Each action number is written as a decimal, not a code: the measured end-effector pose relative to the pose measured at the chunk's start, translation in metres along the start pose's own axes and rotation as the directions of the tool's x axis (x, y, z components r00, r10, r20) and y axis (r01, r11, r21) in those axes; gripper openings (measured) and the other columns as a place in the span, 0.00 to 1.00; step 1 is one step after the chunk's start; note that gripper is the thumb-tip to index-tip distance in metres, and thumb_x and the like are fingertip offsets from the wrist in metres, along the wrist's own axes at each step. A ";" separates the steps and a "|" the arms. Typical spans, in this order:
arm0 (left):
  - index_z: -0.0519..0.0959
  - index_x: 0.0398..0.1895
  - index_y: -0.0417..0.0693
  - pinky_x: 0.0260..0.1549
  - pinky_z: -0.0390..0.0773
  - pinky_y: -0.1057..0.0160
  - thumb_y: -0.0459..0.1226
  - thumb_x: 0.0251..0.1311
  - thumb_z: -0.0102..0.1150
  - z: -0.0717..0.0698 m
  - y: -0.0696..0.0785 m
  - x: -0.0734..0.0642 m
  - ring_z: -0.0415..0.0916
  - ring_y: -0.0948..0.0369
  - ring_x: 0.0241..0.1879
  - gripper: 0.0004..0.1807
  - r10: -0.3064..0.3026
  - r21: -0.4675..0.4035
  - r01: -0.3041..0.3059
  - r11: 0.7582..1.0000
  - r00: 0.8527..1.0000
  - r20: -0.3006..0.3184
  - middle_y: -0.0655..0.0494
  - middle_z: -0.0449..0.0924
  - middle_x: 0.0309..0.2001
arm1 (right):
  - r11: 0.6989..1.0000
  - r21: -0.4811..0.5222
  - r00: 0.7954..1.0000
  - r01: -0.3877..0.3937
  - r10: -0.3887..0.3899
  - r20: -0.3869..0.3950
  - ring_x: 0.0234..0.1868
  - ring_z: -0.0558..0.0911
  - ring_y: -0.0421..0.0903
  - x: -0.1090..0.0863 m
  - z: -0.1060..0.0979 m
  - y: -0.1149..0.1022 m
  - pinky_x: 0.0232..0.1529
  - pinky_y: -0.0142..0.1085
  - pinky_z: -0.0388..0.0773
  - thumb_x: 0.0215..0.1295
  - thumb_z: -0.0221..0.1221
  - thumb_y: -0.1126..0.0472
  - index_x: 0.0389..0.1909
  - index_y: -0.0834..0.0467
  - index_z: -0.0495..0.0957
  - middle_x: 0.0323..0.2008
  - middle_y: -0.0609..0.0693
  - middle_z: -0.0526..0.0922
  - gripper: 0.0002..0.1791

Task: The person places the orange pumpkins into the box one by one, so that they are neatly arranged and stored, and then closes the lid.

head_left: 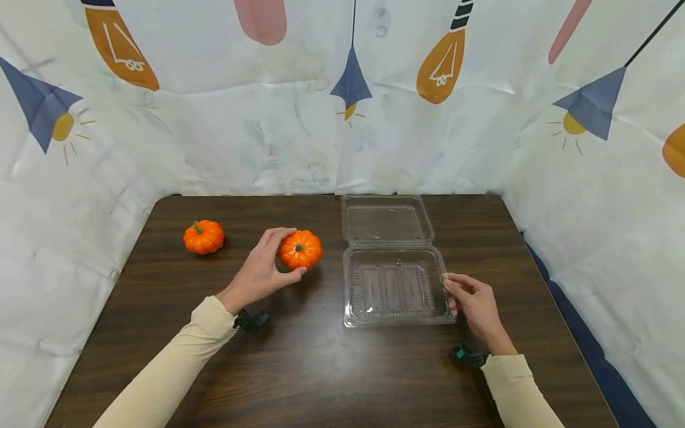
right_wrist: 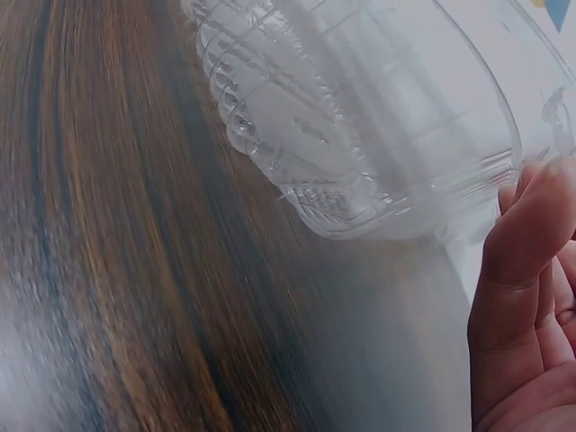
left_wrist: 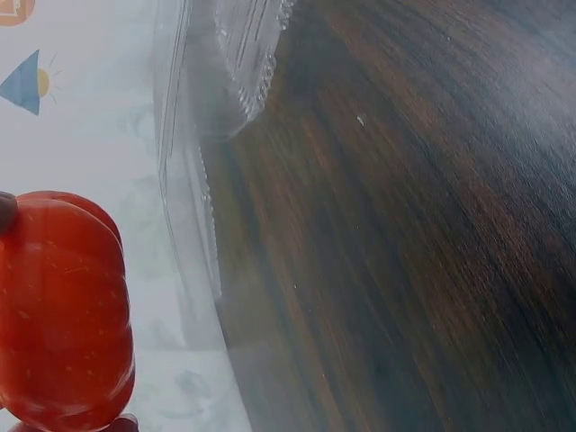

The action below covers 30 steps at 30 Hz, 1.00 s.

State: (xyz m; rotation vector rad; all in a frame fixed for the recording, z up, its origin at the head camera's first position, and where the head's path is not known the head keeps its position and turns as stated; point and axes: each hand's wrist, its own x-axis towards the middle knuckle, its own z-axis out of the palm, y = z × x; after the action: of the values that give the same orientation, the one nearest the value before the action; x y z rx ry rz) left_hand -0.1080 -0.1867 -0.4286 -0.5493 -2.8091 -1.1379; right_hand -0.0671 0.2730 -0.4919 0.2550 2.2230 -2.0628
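Observation:
My left hand (head_left: 262, 270) holds a small orange pumpkin (head_left: 301, 249) between thumb and fingers, left of a clear plastic clamshell container (head_left: 393, 286). In the left wrist view the pumpkin (left_wrist: 63, 315) fills the lower left, fingertips at its edges. The container lies with its lid (head_left: 386, 220) folded back toward the wall, and nothing sits inside its base. At the base's right rim, my right hand (head_left: 476, 306) pinches the edge. The right wrist view shows the thumb and fingers (right_wrist: 531, 234) at the container's rim (right_wrist: 513, 162).
A second orange pumpkin (head_left: 204, 237) with a green stem rests at the back left of the dark wooden table (head_left: 321, 380). A white printed cloth (head_left: 241, 137) hangs behind the table and along both sides.

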 end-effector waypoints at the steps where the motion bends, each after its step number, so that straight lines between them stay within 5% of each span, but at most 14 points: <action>1: 0.66 0.73 0.50 0.58 0.83 0.40 0.45 0.56 0.74 0.001 0.001 0.000 0.74 0.46 0.61 0.42 0.001 -0.002 -0.001 1.000 1.000 0.002 0.46 0.66 0.69 | 1.000 -0.001 1.000 0.003 -0.003 0.002 0.19 0.76 0.38 0.000 0.001 0.000 0.18 0.30 0.78 0.73 0.64 0.58 0.59 0.74 0.77 0.29 0.40 0.86 0.24; 30: 0.69 0.69 0.50 0.58 0.85 0.47 0.44 0.52 0.75 0.029 0.033 0.015 0.78 0.49 0.58 0.41 0.111 -0.052 -0.106 0.993 0.988 0.107 0.49 0.69 0.66 | 1.000 0.026 0.999 0.004 -0.005 0.032 0.19 0.76 0.38 0.001 0.033 0.005 0.19 0.30 0.78 0.73 0.63 0.58 0.59 0.73 0.77 0.27 0.41 0.85 0.24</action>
State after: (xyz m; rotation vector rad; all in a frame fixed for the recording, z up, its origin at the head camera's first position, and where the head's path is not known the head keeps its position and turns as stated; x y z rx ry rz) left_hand -0.1083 -0.1403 -0.4255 -0.7825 -2.8087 -1.1886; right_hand -0.0686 0.2408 -0.4993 0.2172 2.1820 -2.0839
